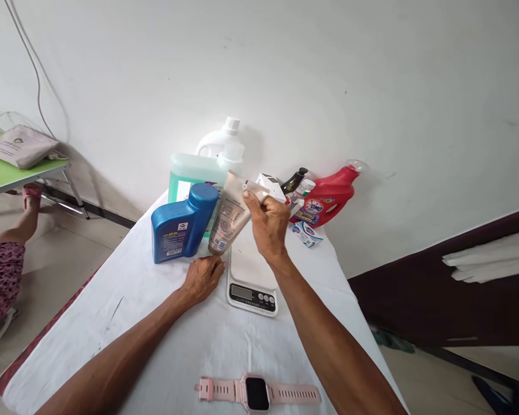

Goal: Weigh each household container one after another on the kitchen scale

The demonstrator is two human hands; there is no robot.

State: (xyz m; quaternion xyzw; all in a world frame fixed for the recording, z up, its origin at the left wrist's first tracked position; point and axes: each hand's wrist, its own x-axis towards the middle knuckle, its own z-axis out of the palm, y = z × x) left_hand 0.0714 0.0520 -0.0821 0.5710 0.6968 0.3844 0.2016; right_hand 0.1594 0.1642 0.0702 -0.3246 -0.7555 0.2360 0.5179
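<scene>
My right hand [269, 226] grips the flattened end of a beige squeeze tube [230, 216], thumb over its upper edge. The tube tilts, with its cap end down and to the left, near the left edge of a white kitchen scale [253, 268]. My left hand [203, 279] rests on the cloth beside the scale, fingers curled under and nothing visible in them. Just behind it stands a blue bottle [184, 225]. Part of a large jug of green liquid [194, 167] is hidden by the blue bottle and the tube.
A white jug [229, 141], small white box [271, 185], dark pump bottle [294, 181], clear bottle [303, 190], red detergent bottle [333, 193] and blue-white packet [306, 234] stand or lie at the back. A pink watch [257, 393] lies in front. Someone's leg [19, 227] shows left.
</scene>
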